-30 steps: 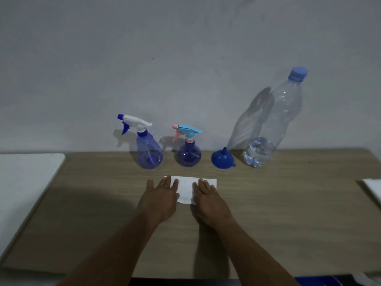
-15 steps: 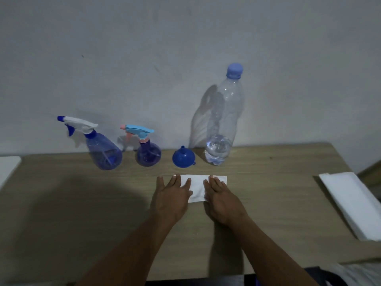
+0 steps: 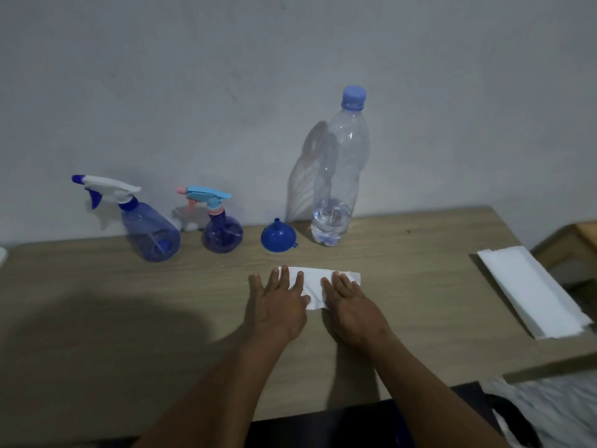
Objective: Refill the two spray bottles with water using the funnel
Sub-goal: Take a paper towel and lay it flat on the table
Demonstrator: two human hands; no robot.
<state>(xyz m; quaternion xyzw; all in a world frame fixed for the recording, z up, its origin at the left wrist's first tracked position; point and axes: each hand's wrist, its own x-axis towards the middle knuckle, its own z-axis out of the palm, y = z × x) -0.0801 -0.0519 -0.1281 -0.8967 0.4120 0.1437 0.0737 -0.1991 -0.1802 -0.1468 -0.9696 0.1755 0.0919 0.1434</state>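
Observation:
Two blue spray bottles stand by the wall: a larger one with a white trigger head [image 3: 148,232] and a smaller round one with a light-blue and pink head [image 3: 223,236]. A blue funnel [image 3: 277,237] rests mouth-down to their right. Beside it stands a tall clear water bottle [image 3: 339,176] with a blue cap, holding a little water at the bottom. My left hand [image 3: 279,305] and my right hand [image 3: 352,307] lie flat, fingers apart, on a white paper sheet [image 3: 315,284] in front of the funnel.
The wooden table [image 3: 113,302] ends at a wall behind the bottles. A stack of white paper towels [image 3: 529,289] lies near the right edge. A white surface shows at the far left edge. White fabric lies below the table's front right corner.
The view has swung to the right, so the bottles sit further left in frame and the paper towel stack came into sight. Both hands stay flat on the sheet.

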